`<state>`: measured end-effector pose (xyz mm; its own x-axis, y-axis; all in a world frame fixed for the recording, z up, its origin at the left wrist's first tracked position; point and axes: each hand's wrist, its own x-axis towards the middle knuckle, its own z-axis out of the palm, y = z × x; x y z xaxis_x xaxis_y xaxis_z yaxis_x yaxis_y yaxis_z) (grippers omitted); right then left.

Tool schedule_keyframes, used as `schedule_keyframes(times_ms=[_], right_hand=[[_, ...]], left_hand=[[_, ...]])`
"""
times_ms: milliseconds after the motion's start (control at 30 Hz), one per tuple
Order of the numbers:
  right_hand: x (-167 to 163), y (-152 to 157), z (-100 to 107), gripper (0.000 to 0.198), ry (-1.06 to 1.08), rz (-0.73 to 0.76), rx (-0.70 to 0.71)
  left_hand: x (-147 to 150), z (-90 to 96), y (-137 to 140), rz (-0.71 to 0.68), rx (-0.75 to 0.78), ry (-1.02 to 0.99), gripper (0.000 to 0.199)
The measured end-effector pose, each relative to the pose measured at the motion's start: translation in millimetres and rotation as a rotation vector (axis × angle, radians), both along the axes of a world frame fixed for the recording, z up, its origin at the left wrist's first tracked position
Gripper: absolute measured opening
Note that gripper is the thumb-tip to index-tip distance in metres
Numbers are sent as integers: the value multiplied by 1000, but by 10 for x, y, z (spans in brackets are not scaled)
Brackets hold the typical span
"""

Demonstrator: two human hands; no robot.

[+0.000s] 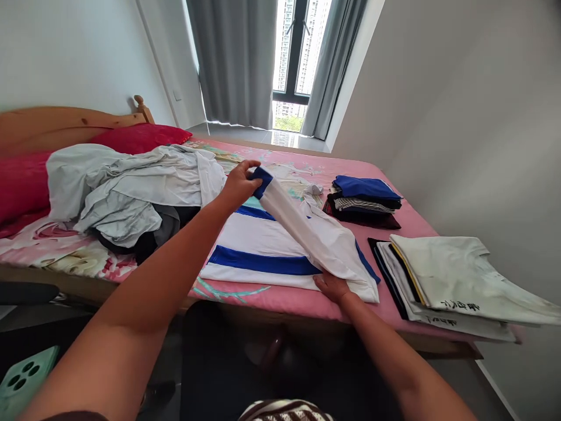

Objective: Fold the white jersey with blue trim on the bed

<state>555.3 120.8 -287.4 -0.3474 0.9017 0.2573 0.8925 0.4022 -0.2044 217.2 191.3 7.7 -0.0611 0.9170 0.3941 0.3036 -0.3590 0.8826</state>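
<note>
A white long-sleeved shirt point(258, 237) with blue bands lies spread on the bed in front of me. My left hand point(242, 180) is closed on the blue cuff of one sleeve point(287, 216), holding it raised above the shirt body. From the cuff, the sleeve slants down to the right toward my other hand. My right hand point(333, 286) rests low on the shirt near the bed's front edge, thumb apart. The sleeve partly covers its fingers, which look laid flat on the cloth.
A loose heap of white, grey and black clothes point(144, 181) lies on the left by red pillows point(142, 135). Folded dark clothes topped with blue point(366, 187) stand at the right rear. Nearer, folded light shirts point(451, 275) overhang the bed's right end. A green phone point(33, 377) is lower left.
</note>
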Motion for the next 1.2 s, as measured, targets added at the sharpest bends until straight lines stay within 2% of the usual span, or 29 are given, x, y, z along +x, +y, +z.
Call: schedule_keyframes(times_ms=[100, 200, 267, 333, 400, 533, 633, 733, 833, 900, 967, 1033, 1067, 1200], right_hand=[[3, 14, -60, 67, -13, 2, 6], [7, 10, -78, 63, -4, 6, 18], [12, -5, -70, 61, 12, 6, 8], [19, -21, -65, 59, 30, 18, -2], [29, -33, -74, 57, 48, 22, -4], [47, -27, -131, 61, 55, -19, -5], [51, -12, -159, 60, 34, -9, -14], [43, -10, -146, 58, 19, 12, -6], [28, -19, -111, 58, 8, -5, 3], [18, -22, -87, 58, -1, -10, -2], [10, -23, -65, 58, -5, -16, -9], [3, -21, -45, 59, -6, -20, -18], [-1, -21, -35, 59, -8, -21, -22], [-15, -20, 11, 56, -15, -22, -44]], left_hand=[[-450, -714, -187, 72, -180, 91, 60], [-899, -1496, -443, 244, -512, 214, 59], [-1085, -1860, -581, 272, -586, 228, 57], [-1165, -2044, -642, 280, -600, 220, 56], [-1179, -2073, -623, 272, -585, 202, 56], [-1198, -1949, -535, 214, -524, 170, 54], [-1228, -1926, -608, 212, -461, 348, 50], [-1169, -1981, -794, 275, -403, 498, 49], [-924, -2040, -978, 234, -188, 668, 41], [-664, -2077, -1064, 60, 0, 834, 34], [-372, -2124, -1110, -141, 113, 949, 32], [-108, -2185, -1117, -260, 148, 1004, 33], [-2, -2218, -1106, -274, 150, 1011, 33], [217, -2323, -1021, -233, 111, 985, 28]])
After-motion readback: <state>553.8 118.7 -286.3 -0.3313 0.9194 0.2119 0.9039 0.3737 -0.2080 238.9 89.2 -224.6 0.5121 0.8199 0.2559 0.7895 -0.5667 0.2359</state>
